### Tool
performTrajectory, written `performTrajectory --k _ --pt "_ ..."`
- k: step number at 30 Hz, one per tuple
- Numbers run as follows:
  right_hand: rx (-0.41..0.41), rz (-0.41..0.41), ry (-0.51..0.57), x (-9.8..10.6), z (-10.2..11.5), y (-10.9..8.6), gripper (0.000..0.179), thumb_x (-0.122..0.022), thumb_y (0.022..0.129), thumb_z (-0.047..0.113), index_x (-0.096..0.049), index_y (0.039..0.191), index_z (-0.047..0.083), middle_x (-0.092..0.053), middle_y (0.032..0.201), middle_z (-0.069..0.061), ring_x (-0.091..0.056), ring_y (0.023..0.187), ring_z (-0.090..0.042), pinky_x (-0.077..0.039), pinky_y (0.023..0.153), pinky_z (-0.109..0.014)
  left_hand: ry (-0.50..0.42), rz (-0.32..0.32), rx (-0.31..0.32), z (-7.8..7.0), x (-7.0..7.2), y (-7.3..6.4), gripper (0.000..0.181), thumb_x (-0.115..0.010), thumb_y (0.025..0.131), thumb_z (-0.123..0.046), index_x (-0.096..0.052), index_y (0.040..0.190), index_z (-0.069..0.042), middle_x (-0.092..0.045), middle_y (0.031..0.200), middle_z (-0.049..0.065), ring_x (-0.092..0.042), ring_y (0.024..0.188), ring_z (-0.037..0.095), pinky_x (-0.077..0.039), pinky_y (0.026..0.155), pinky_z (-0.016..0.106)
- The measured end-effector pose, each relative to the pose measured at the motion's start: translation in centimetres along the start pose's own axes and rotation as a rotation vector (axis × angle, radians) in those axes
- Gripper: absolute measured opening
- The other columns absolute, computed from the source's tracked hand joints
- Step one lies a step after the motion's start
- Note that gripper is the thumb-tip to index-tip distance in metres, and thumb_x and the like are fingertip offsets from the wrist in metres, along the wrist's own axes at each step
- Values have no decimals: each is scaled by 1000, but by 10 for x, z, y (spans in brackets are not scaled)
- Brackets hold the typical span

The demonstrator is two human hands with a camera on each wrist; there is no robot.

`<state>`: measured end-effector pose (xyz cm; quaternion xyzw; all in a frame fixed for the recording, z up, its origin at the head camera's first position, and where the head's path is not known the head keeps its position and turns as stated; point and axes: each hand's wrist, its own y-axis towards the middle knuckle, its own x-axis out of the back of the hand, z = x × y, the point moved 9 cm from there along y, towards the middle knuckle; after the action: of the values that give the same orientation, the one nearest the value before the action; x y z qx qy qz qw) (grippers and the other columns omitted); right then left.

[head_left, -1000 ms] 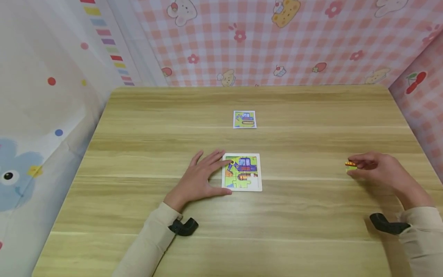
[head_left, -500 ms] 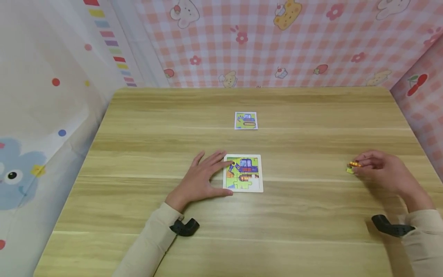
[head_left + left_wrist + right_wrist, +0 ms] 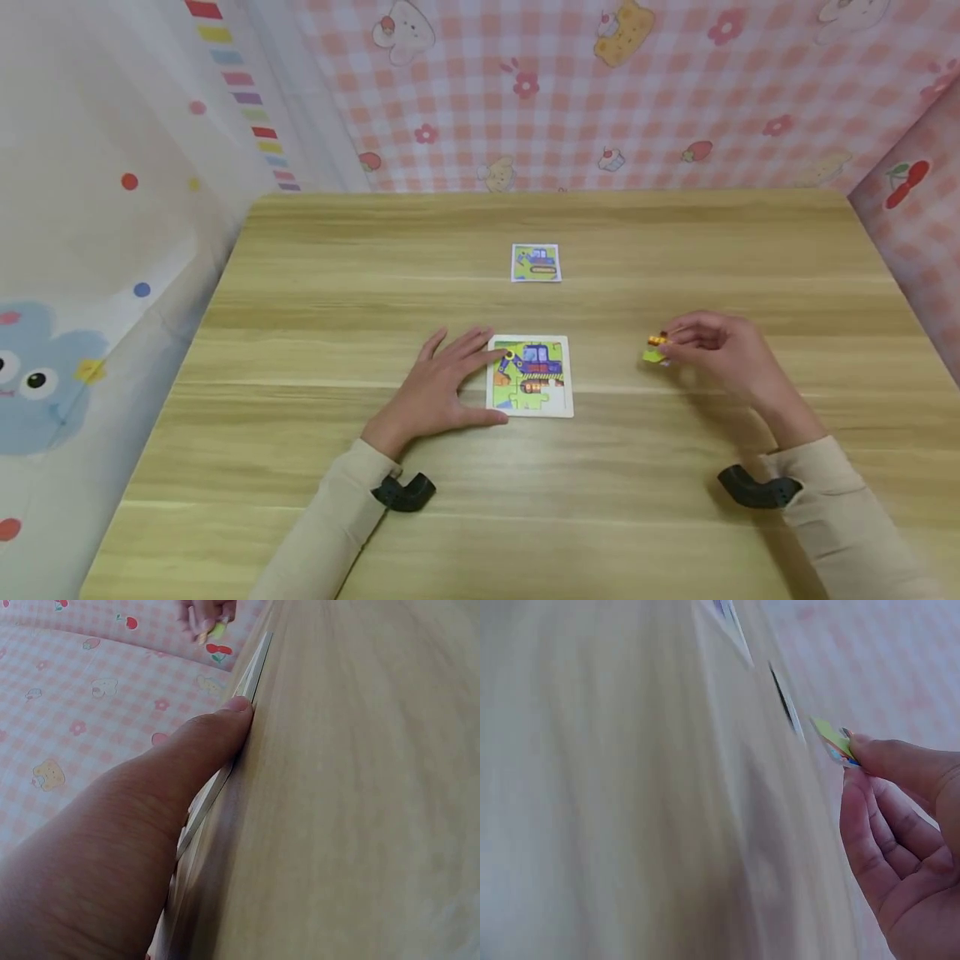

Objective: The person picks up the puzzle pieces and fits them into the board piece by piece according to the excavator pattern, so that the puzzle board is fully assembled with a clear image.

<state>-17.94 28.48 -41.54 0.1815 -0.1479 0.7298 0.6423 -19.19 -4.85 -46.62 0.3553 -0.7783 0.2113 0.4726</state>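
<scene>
My left hand [image 3: 433, 390] lies on the left side of a square jigsaw puzzle board [image 3: 569, 383], fingers spread and straight. The index finger reaches over the picture, and the thumb touches the near edge, also seen in the left wrist view. Several pieces in the white frame show a blue and purple digger; a white gap shows at the lower right. To the right of the board, my right hand [image 3: 722, 354] pinches a green and orange puzzle piece [image 3: 654, 355] between thumb and fingertips, raised above the table. In the right wrist view the piece [image 3: 829, 739] sticks out past the thumb.
A small picture card [image 3: 536, 263] with the same digger lies behind the board on the wooden table [image 3: 337, 283]. Pink checked cloth [image 3: 465, 92] hangs along the back, and pale patterned cloth [image 3: 90, 225] on the left.
My right hand has turned the puzzle piece and carried it left from the table's right side toward the board. The left hand has stayed on the board.
</scene>
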Motion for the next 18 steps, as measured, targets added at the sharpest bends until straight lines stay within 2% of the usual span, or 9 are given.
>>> performTrajectory --k 2,6,9,13,18 --pt "-32 68 26 -29 9 2 23 -77 92 3 -72 113 -5 -78 93 -11 -74 80 -10 -59 68 -23 -3 6 0 0 -1 1 94 -67 81 -79 -44 158 -30 -22 171 -3 -13 158 13 6 127 46" --pt "-84 212 19 -79 19 5 23 -78 93 10 -77 115 3 -77 96 -8 -72 85 -18 -59 69 -27 11 5 7 1 -2 1 96 -66 80 -80 -44 158 -30 -23 171 -4 -14 158 13 5 127 46" --pt "-68 291 11 -106 25 7 20 -77 94 10 -78 113 5 -76 95 -6 -69 85 -20 -58 69 -26 14 -1 10 2 -1 0 95 -67 80 -80 -44 158 -30 -23 171 -4 -14 158 13 5 127 46" --pt "-3 343 12 -127 31 10 19 -77 93 5 -78 112 1 -76 94 -6 -68 84 -18 -58 70 -24 8 1 5 1 -1 0 94 -66 81 -80 -44 158 -30 -23 171 -3 -14 158 14 6 127 46" --pt "35 338 -36 -135 33 13 19 -77 93 6 -79 111 0 -75 91 -4 -66 82 -17 -57 71 -23 6 1 -4 0 -1 0 94 -66 81 -80 -44 158 -30 -23 171 -3 -14 158 14 5 127 47"
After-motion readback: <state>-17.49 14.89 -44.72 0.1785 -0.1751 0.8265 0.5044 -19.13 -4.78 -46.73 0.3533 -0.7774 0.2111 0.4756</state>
